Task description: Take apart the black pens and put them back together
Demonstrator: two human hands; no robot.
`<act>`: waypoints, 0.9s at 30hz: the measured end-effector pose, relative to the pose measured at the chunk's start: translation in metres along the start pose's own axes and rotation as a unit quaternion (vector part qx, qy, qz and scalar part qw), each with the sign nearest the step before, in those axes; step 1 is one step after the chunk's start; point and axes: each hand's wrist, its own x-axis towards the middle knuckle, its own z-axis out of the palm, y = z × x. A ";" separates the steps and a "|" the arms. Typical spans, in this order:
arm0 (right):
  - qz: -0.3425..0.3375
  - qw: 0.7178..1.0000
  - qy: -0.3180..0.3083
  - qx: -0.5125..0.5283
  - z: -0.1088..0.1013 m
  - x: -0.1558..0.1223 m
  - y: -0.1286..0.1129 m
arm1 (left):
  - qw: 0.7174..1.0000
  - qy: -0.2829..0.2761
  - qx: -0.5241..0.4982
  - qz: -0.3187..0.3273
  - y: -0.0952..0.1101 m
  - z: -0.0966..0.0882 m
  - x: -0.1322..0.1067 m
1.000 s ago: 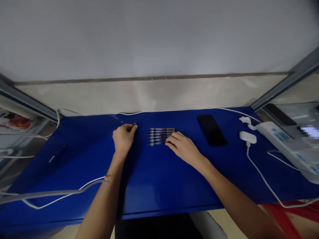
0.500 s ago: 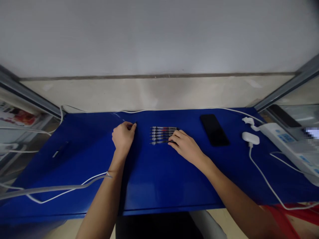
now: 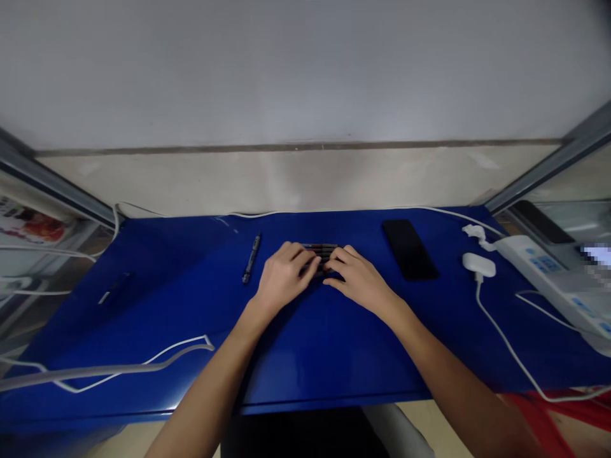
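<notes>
A row of several pens [image 3: 321, 249] lies side by side on the blue table [image 3: 305, 343], mostly covered by my hands. My left hand [image 3: 285, 277] rests on the left end of the row, fingers curled over the pens. My right hand [image 3: 356, 277] rests on the right end, fingers bent onto them. A single dark pen [image 3: 251, 258] lies alone on the table to the left of my left hand, pointing away from me.
A black phone [image 3: 409, 249] lies face up to the right of the pens. Further right are a white charger [image 3: 478, 264] with its cable and a white device [image 3: 558, 280]. White cables [image 3: 105, 369] cross the table's front left.
My left hand let go of the single pen, left it lying at the left, and moved right onto the row of pens. My right hand stayed on the row's right end.
</notes>
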 end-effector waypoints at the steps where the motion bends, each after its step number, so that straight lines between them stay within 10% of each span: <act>1: -0.003 1.000 -0.005 -0.003 -0.001 0.000 0.001 | 1.000 -0.019 -0.001 0.019 0.004 0.003 -0.001; 16: -0.010 0.996 -0.065 0.063 -0.017 -0.002 0.005 | 0.967 -0.222 0.056 0.109 0.007 -0.002 0.004; 27: -0.003 0.993 0.014 0.117 -0.015 0.001 0.010 | 0.984 -0.109 0.116 0.081 0.012 -0.009 0.004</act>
